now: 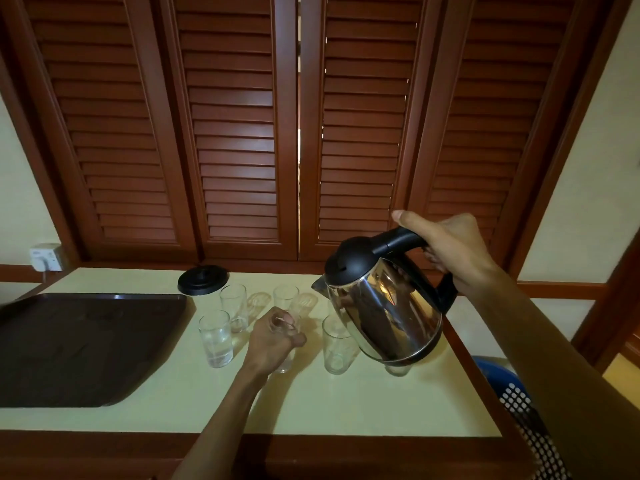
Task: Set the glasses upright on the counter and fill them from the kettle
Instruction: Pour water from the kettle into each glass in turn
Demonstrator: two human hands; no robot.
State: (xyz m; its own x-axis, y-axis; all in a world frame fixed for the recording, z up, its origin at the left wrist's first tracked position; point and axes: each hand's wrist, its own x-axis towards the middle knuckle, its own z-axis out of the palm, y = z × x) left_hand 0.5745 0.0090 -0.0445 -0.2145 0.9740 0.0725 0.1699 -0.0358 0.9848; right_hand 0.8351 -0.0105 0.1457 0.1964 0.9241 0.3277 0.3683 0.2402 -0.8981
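At right of centre the right hand (pixel 446 249) has its fingers wrapped tight round the black handle of the steel kettle (pixel 384 306), held in the air and tipped with its spout toward the left above the pale counter (pixel 346 403). Just left of centre the left hand (pixel 273 337) is clasped around an upright glass (pixel 285 355) standing on the counter, with other upright glasses close by, such as one (pixel 215 337) beside the dark tray (pixel 83 344) at lower left; the black kettle base (pixel 203 279) sits behind them
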